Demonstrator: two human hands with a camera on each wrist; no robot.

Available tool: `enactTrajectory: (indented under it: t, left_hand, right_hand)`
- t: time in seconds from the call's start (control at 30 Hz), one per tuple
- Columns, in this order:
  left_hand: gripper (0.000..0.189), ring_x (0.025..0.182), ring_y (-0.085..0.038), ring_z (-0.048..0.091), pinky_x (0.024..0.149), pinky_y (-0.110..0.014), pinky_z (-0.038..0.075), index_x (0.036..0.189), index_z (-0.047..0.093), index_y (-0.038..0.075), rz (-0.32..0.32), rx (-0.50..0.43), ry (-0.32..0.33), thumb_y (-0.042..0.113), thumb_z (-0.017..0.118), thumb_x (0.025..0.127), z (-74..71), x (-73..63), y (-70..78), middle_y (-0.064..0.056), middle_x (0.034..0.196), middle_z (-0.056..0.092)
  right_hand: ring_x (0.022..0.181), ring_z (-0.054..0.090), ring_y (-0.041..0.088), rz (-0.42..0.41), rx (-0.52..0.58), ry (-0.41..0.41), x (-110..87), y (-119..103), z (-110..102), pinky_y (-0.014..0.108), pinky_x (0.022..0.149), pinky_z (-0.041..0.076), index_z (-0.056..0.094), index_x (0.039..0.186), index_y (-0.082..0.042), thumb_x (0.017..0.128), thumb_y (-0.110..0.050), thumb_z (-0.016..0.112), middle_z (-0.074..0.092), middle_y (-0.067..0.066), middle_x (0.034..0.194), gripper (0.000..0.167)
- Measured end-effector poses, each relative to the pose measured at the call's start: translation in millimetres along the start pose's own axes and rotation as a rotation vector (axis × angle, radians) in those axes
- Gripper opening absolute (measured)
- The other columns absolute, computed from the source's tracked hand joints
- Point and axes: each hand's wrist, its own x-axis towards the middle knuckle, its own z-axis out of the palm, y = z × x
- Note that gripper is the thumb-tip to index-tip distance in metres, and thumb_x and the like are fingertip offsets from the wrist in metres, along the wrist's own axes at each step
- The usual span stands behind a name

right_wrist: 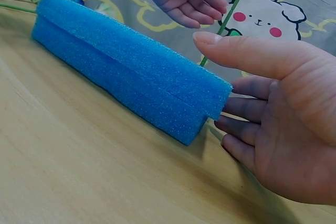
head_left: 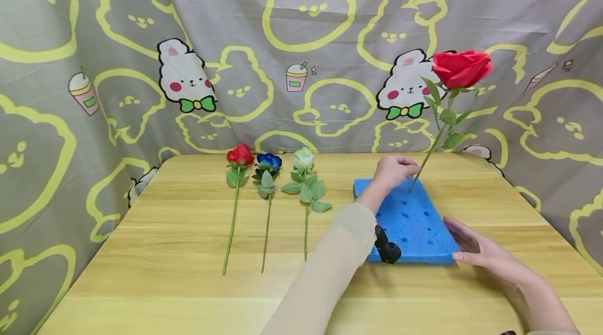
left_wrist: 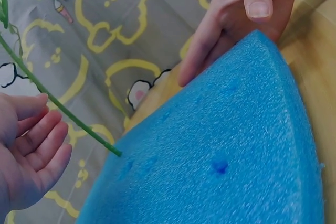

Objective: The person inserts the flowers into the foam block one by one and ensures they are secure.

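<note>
A red rose (head_left: 461,70) stands tilted in the far part of a blue foam block (head_left: 414,235), its green stem (left_wrist: 79,121) going into the top. My left hand (head_left: 395,170) is beside the lower stem with loosely bent fingers, fingertips right at the stem. In the left wrist view, no finger of the left hand (left_wrist: 31,150) wraps round it. My right hand (head_left: 490,256) lies along the block's right side near the front corner. In the right wrist view, the right hand (right_wrist: 283,114) has its fingers extended at the block's end and its thumb above.
Left of the block, another red rose (head_left: 240,155), a blue flower (head_left: 269,162) and a pale green-white flower (head_left: 303,158) lie in a row on the wooden table (head_left: 155,251). Several small holes dot the foam. A patterned curtain (head_left: 226,26) hangs behind the table.
</note>
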Motion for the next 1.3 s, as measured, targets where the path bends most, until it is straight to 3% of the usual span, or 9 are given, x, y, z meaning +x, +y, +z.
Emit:
enactTrajectory:
  t: [0.17,0.4,0.57,0.83,1.1,1.3]
  left_hand:
    - [0.012,0.075,-0.015,0.066,0.061,-0.018,0.047,0.088,0.072,0.01,0.039,-0.062,-0.027,0.021,0.071,0.083,-6.5,-1.7,0.3,0.005,0.072,0.066]
    - [0.02,0.07,-0.007,0.063,0.065,-0.018,0.05,0.092,0.072,0.01,0.059,-0.112,-0.094,0.029,0.067,0.086,-21.8,-9.2,0.0,0.005,0.073,0.066]
    - [0.026,0.068,-0.006,0.062,0.065,-0.018,0.051,0.091,0.072,0.008,0.08,-0.138,-0.094,0.033,0.064,0.088,-36.9,-11.9,-1.8,0.004,0.072,0.066]
    - [0.027,0.067,-0.008,0.063,0.066,-0.02,0.052,0.088,0.071,0.006,0.119,-0.141,-0.073,0.031,0.062,0.089,-68.9,-25.3,0.3,0.001,0.071,0.067]
    - [0.023,0.073,-0.019,0.065,0.073,-0.036,0.054,0.089,0.07,0.003,0.155,-0.19,-0.075,0.025,0.063,0.09,-104.2,-44.5,1.9,-0.004,0.075,0.068]
    - [0.025,0.074,-0.022,0.064,0.068,-0.031,0.055,0.099,0.067,0.0,0.152,-0.192,-0.059,0.023,0.062,0.09,-136.7,-63.8,-3.1,-0.009,0.083,0.068]
  right_hand:
    - [0.121,0.03,-0.015,0.007,0.002,0.011,0.6,0,1,0.005,0.093,0.029,0.001,0.138,0.02,0.091,0.007,0.047,0.03,-0.027,0.136,0.067]
    - [0.119,0.031,-0.016,0.055,-0.009,0.049,-1.8,1,2,0.005,0.092,0.029,0.005,0.139,0.017,0.092,0.005,0.047,0.031,-0.027,0.134,0.065]
    - [0.119,0.031,-0.016,0.062,-0.017,0.06,-2.8,1,1,0.005,0.092,0.028,0.006,0.14,0.016,0.092,0.005,0.047,0.031,-0.027,0.134,0.064]
    - [0.119,0.032,-0.016,0.067,-0.022,0.062,-0.9,0,2,0.005,0.092,0.028,0.007,0.14,0.016,0.092,0.004,0.048,0.031,-0.027,0.134,0.064]
    - [0.12,0.031,-0.015,0.047,-0.025,0.056,-0.7,-1,2,0.005,0.092,0.028,0.009,0.141,0.014,0.091,0.006,0.047,0.032,-0.027,0.135,0.063]
    - [0.119,0.031,-0.016,0.057,-0.022,0.047,-0.2,-1,2,0.005,0.092,0.028,0.008,0.141,0.015,0.092,0.005,0.046,0.031,-0.027,0.135,0.063]
